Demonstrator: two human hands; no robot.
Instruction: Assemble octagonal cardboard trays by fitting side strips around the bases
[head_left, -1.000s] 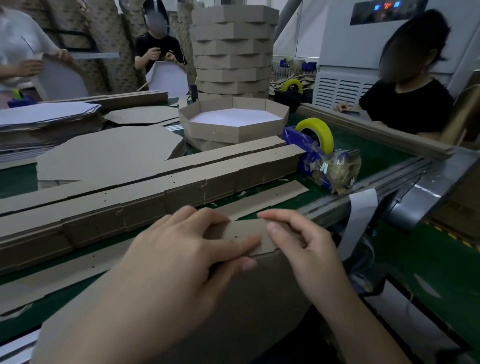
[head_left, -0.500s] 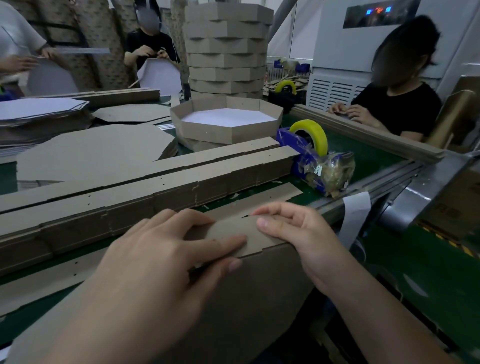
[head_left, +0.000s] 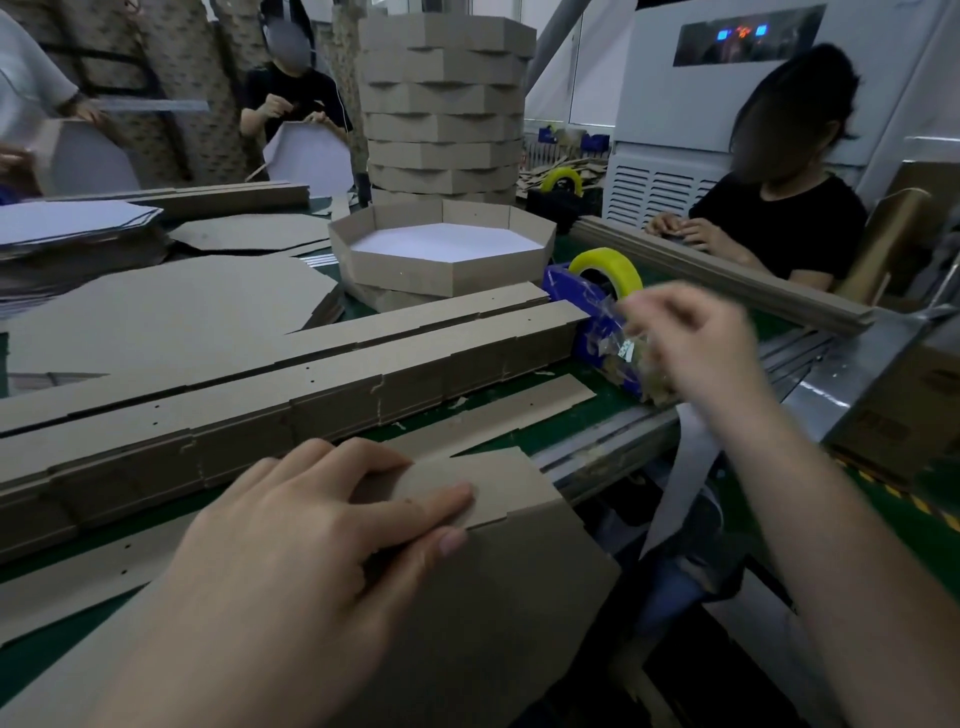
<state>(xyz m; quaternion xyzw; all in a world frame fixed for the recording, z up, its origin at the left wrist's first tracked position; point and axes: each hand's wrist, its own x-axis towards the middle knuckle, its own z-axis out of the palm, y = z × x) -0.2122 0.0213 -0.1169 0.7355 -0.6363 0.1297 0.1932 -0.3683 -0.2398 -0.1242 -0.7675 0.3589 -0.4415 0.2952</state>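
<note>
A brown octagonal base (head_left: 498, 603) leans on the near edge of the table, tilted toward me. My left hand (head_left: 322, 535) pinches the end of a brown side strip (head_left: 488, 483) against the base's top edge, fingers on top and thumb below. My right hand (head_left: 691, 348) is off the cardboard and up at the blue tape dispenser (head_left: 592, 317) with its yellow roll (head_left: 608, 265). Its fingertips are by the clear tape end. That hand is motion-blurred, so its grip is unclear.
A long stack of folded side strips (head_left: 291, 384) crosses the green table, with a loose strip (head_left: 498, 410) in front. Flat bases (head_left: 171, 306), a finished tray (head_left: 447, 254) and a tall tray stack (head_left: 441, 104) lie beyond. A person (head_left: 779, 218) works at right; others sit at the back.
My right hand has let go of the strip end and moved up and right to the tape dispenser. My left hand stays on the strip and base.
</note>
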